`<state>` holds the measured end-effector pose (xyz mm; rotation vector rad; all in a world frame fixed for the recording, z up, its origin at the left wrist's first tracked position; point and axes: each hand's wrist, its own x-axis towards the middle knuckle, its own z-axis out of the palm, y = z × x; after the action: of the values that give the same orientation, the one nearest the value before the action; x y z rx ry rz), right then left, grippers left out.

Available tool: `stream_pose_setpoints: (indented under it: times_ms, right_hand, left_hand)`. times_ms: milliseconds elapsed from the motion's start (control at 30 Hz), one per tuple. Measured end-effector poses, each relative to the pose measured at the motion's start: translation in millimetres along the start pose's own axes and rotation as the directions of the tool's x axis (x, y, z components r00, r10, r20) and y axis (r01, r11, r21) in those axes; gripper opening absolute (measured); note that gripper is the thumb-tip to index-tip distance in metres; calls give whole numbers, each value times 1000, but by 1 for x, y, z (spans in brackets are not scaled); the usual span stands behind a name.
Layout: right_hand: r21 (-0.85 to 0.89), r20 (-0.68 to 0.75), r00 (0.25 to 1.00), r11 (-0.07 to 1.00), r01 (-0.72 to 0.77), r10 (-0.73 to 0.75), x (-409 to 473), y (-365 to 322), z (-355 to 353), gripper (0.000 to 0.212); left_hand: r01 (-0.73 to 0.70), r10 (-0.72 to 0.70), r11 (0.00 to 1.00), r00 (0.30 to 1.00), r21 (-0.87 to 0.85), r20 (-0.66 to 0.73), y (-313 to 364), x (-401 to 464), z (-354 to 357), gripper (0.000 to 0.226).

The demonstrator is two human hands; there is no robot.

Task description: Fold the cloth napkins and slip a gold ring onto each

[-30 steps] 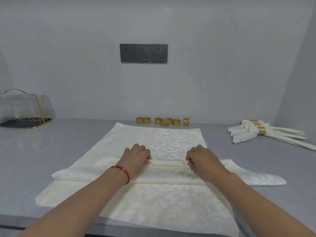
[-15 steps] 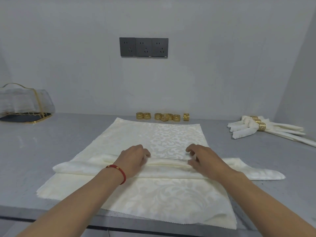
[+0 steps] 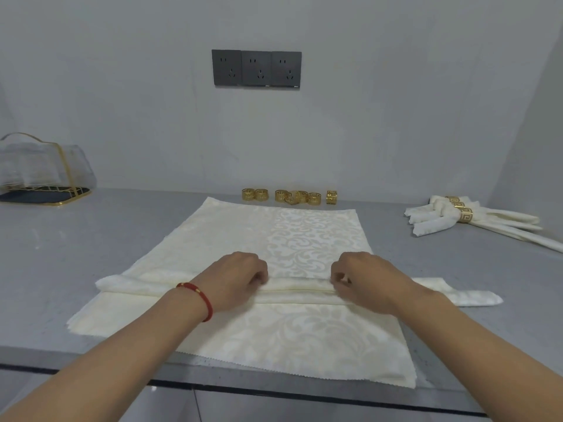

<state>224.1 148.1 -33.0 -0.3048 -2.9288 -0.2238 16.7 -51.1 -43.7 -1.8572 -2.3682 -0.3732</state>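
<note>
Folded napkin band [image 3: 298, 292] lies crosswise under both my hands, long axis left-right, atop flat napkin [image 3: 292, 336]. Left hand [image 3: 234, 280] and right hand [image 3: 362, 280] curled, pinching band's top fold. Gold rings [image 3: 289, 196] well beyond hands, centred, neither hand nearer.

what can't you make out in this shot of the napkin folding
Head view only:
- Fingertips of the left hand and right hand: curled under onto the folded napkin.
- Gold rings by the wall: clustered and overlapping, so the count is unclear.
- Finished napkins: tails cut off by the right edge.
- Holder: its contents are blurred.
</note>
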Motion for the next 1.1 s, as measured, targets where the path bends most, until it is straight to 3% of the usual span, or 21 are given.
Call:
stream_pose_setpoints:
  times_ms: [67, 133, 233, 300, 400, 567, 667, 800, 933, 1033, 1100]
  right_hand:
    - [124, -8, 998, 991, -54, 55, 0, 3, 2, 14]
    - [112, 27, 996, 990, -88, 86, -1, 2, 5, 21]
    - [78, -38, 994, 992, -98, 101, -7, -4, 8, 19]
    - [-5, -157, 987, 1000, -30, 29, -12, -8, 10, 1]
    - [-111, -200, 979, 994, 4, -26, -24, -13, 13, 34]
    - [-140, -111, 990, 988, 72, -88, -45, -15, 11, 28]
    - [-52, -96, 994, 998, 43, -47, -59, -14, 13, 25]
    - [-34, 38, 999, 999, 14, -13, -64, -24, 6, 24]
    - [-75, 253, 962, 993, -91, 108, -38, -41, -42, 30]
    - [-30, 123, 967, 975, -220, 222, 10, -55, -49, 31]
    - [150, 92, 973, 962, -226, 214, 37, -69, -27, 44]
  left_hand:
    - [53, -59, 994, 996, -92, -63, -1, -2, 6, 25]
    - [65, -72, 995, 993, -80, -89, -1, -5, 10, 28]
    - [12, -7, 1000, 989, 29, -147, 3, -9, 15, 21]
    - [-41, 74, 988, 973, 151, -219, 7, -13, 15, 18]
    - [-74, 126, 977, 958, 200, -259, 11, -20, 18, 39]
    - [-56, 89, 989, 967, 139, -240, 19, -36, 20, 38]
    - [19, -13, 999, 975, 27, -222, 33, -52, 22, 14]
    - [191, -213, 967, 969, -166, -124, 54, -65, 25, 39]
    - [224, -229, 971, 971, -85, -63, 55, -66, 31, 47]
    - [229, -230, 973, 972, -30, -37, 56, -64, 29, 50]
    - [228, -229, 973, 972, -21, -51, 58, -61, 25, 49]
